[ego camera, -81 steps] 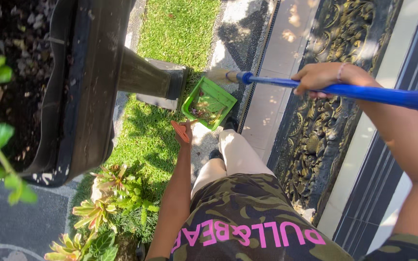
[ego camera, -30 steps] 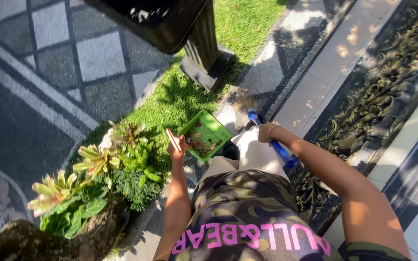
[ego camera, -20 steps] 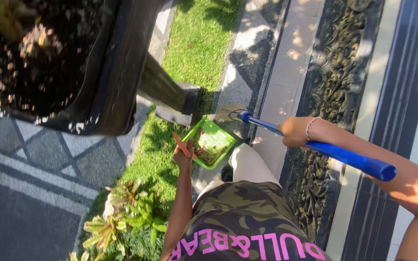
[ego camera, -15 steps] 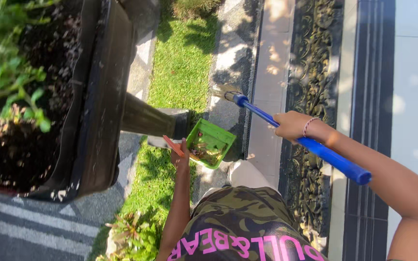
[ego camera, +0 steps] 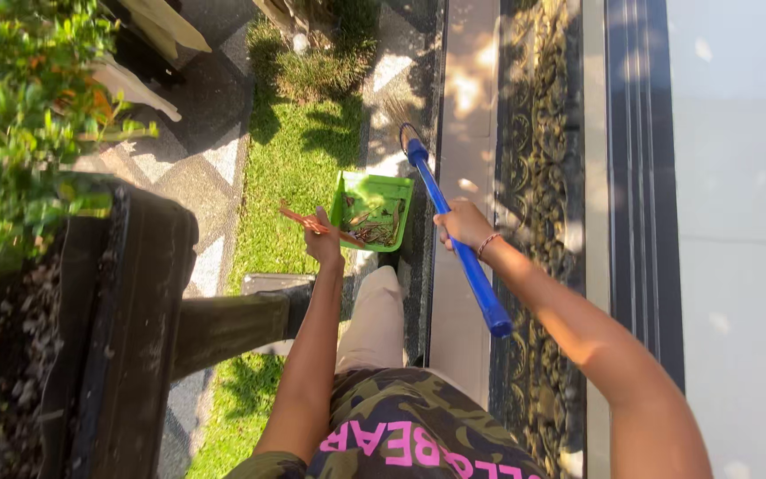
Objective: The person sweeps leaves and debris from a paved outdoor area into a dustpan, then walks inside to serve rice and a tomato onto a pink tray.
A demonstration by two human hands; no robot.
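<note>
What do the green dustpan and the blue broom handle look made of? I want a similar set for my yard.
The green dustpan, held by the left hand, looks like moulded plastic: even bright colour, thin rim. The blue broom handle, gripped by the right hand, is smooth and glossy; plastic or coated metal, hard to tell which.

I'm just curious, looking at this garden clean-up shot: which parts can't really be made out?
- Broom head: head view, lost in shadow at the far end.
- Green dustpan handle: mostly covered by the left hand.
- Dustpan contents: too small; brown bits, perhaps leaves.
- Dark planter: cut off by the left edge.
</note>
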